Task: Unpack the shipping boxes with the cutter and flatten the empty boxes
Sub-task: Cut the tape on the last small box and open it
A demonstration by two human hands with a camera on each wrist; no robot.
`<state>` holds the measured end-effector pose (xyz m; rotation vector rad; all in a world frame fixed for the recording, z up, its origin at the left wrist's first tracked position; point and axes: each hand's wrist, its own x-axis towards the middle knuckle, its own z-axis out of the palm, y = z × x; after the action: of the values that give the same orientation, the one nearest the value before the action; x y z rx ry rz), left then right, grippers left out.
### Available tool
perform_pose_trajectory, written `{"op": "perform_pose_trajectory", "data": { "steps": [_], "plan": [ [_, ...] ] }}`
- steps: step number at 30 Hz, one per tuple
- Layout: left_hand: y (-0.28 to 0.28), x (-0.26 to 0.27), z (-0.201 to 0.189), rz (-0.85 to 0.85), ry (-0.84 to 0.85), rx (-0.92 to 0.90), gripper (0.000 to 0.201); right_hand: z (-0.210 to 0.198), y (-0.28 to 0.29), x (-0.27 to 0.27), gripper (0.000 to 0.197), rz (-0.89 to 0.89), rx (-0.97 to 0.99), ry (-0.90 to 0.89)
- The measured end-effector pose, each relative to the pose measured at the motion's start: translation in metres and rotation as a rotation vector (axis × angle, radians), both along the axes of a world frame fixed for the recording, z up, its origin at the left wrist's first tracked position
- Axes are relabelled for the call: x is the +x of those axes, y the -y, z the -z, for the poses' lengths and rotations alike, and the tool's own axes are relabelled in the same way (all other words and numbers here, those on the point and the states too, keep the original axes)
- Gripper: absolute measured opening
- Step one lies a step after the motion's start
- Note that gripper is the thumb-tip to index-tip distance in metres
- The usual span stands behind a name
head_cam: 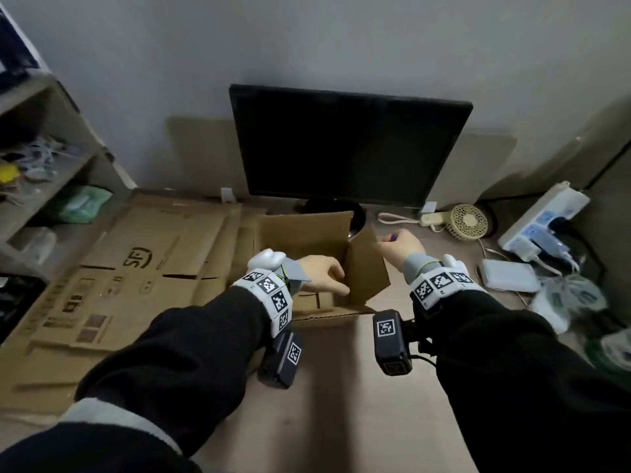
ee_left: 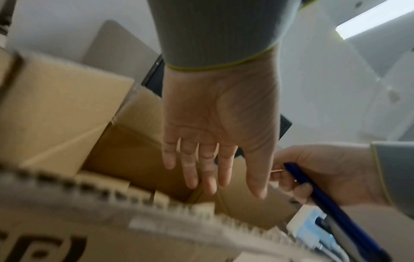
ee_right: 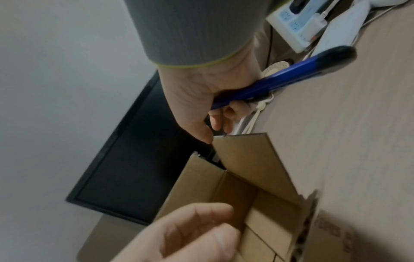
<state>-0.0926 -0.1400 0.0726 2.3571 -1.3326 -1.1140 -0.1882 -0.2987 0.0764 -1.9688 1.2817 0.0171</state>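
A small brown corrugated cardboard box (head_cam: 317, 264) stands open on the tan desk (head_cam: 341, 387), between the person's two hands. The left hand (head_cam: 322, 274) reaches down into the box from its left side, fingers straight and a little spread, holding nothing; the left wrist view shows the open palm above the box's inner corner. The right hand (head_cam: 403, 249) is at the top edge of the box's right flap, which stands upright. Its fingers are curled round a slim blue utility cutter with a black end (ee_right: 280, 78), and the thumb lies against the flap's upper corner; whether it actually pinches the flap I cannot tell. The cutter's black end points away to the right of that hand.

Left of the left hand lies a pile of flattened brown cardboard boxes with black printing (head_cam: 129, 278). Beyond both hands stands a black computer monitor (head_cam: 348, 145), its screen dark. To the right of the right hand are a small cream desk fan (head_cam: 469, 220), a white power strip with plugs in it (head_cam: 543, 220) and a flat white rectangular device (head_cam: 508, 274).
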Motion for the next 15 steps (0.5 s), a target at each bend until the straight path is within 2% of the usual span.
{"op": "perform_pose_trajectory", "data": {
  "steps": [3,6,8,10,13,15],
  "plan": [
    [0.013,-0.005,0.030,0.026,-0.076,0.159,0.074,0.021,0.015,-0.006,0.027,-0.037,0.096,-0.016],
    [0.019,-0.009,0.049,0.012,-0.137,0.279,0.084,0.039,0.021,-0.002,0.029,-0.101,0.208,-0.048],
    [0.018,-0.012,0.056,-0.010,-0.161,0.285,0.077,0.050,0.023,0.002,0.041,-0.094,0.280,-0.018],
    [0.019,-0.013,0.066,-0.034,-0.199,0.287,0.063,0.058,0.024,0.007,0.046,-0.061,0.327,0.011],
    [0.021,-0.012,0.082,-0.049,-0.230,0.251,0.049,0.063,0.028,0.012,0.049,-0.022,0.375,0.024],
    [0.023,-0.012,0.088,-0.036,-0.193,0.196,0.040,0.061,0.029,0.011,0.044,-0.019,0.381,0.024]
  ]
}}
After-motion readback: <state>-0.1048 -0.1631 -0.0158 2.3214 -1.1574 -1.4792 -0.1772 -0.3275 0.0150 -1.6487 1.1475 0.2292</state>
